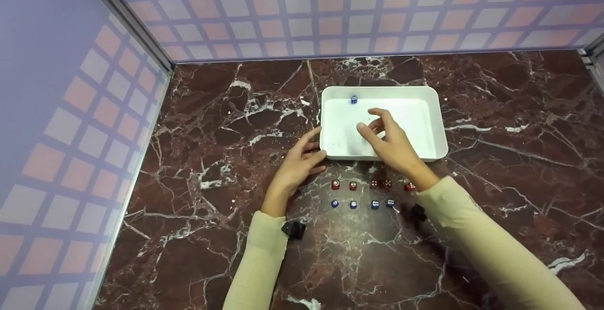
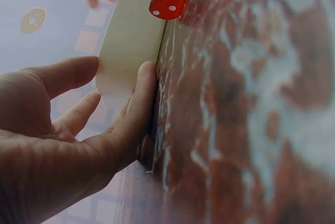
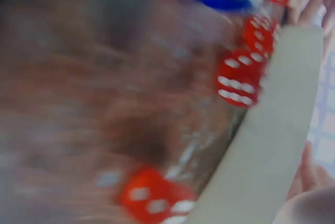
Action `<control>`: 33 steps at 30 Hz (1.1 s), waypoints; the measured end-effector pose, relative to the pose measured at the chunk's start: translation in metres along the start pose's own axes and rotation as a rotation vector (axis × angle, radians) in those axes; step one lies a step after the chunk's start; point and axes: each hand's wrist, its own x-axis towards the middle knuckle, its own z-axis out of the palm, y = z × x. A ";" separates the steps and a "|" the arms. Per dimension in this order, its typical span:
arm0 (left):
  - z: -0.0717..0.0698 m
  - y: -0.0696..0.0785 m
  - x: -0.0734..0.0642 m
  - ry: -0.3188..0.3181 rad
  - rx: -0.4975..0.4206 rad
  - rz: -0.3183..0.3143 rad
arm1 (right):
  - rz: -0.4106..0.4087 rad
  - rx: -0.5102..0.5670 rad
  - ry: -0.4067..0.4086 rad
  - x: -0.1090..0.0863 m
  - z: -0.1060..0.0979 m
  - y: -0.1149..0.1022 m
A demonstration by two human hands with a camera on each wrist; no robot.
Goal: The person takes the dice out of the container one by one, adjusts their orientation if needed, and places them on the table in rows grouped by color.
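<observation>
A shallow white tray [image 1: 384, 154] lies on the table, with one blue die [image 1: 354, 99] near its back left corner. My left hand [image 1: 298, 164] touches the tray's front left corner with fairly straight fingers; in the left wrist view its fingertips rest along the pale tray wall [image 2: 125, 62]. Over the tray hangs my right hand [image 1: 389, 146], thumb and index finger apart, and I see nothing between them. In front of the tray stand a row of several red dice [image 1: 353, 185] and, nearer, a row of several blue dice [image 1: 374, 204].
Dark red marbled tabletop [image 1: 226, 159] surrounds the tray. A panel with pink and white squares [image 1: 330, 12] rises behind, another [image 1: 71, 126] at the left. Black wrist devices [image 1: 295, 230] sit on both sleeves. The rightmost red die [image 1: 409, 186] lies close to the right wrist.
</observation>
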 end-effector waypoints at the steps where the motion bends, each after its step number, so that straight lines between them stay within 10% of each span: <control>1: 0.000 0.000 0.000 -0.003 0.001 -0.002 | 0.022 -0.019 -0.021 0.004 0.000 -0.001; 14: 0.000 0.001 0.003 0.002 -0.011 -0.020 | 0.255 0.121 -0.011 0.054 0.013 -0.015; 33: 0.001 -0.001 0.001 -0.003 -0.004 -0.007 | 0.580 0.347 0.256 0.097 0.029 -0.010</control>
